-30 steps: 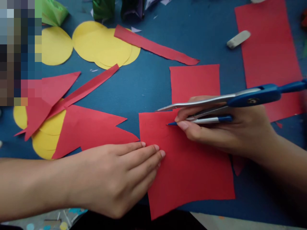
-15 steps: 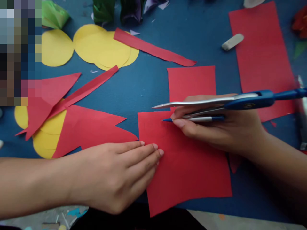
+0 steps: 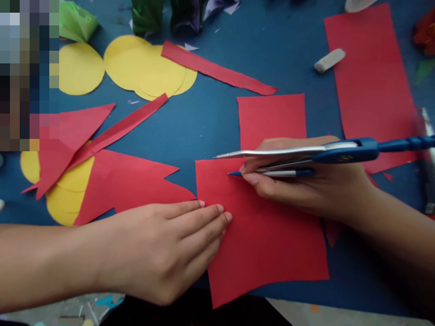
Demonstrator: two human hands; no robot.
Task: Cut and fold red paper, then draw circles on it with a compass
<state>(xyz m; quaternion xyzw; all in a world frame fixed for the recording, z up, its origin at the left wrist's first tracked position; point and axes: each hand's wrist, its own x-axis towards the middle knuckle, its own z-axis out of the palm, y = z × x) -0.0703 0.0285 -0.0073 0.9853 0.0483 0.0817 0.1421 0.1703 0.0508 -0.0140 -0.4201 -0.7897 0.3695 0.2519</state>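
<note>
My right hand (image 3: 306, 185) pinches a blue and silver drawing compass (image 3: 346, 151) near its pencil end. The blue pencil tip rests on or just over the upper part of a red paper sheet (image 3: 268, 249). The compass's metal leg points left, past the sheet's top edge. My left hand (image 3: 176, 244) lies flat with fingers stretched out, its fingertips on the left edge of that sheet. Under and beside this hand is a cut red paper piece (image 3: 132, 179) with a notched right end. Faint curved lines show on the sheet near the pencil.
Yellow paper circles (image 3: 127, 63) overlap at the upper left, beside red paper strips (image 3: 217, 68). A small red sheet (image 3: 272, 115) lies beyond my right hand. An eraser (image 3: 329, 60) touches a large red sheet (image 3: 370, 77) at right. Green crumpled paper (image 3: 78, 20) sits at the back.
The compass has tilted slightly, its metal leg and hinge end a little lower in view. The pencil tip has shifted slightly left and down with my right hand. My left hand stays put.
</note>
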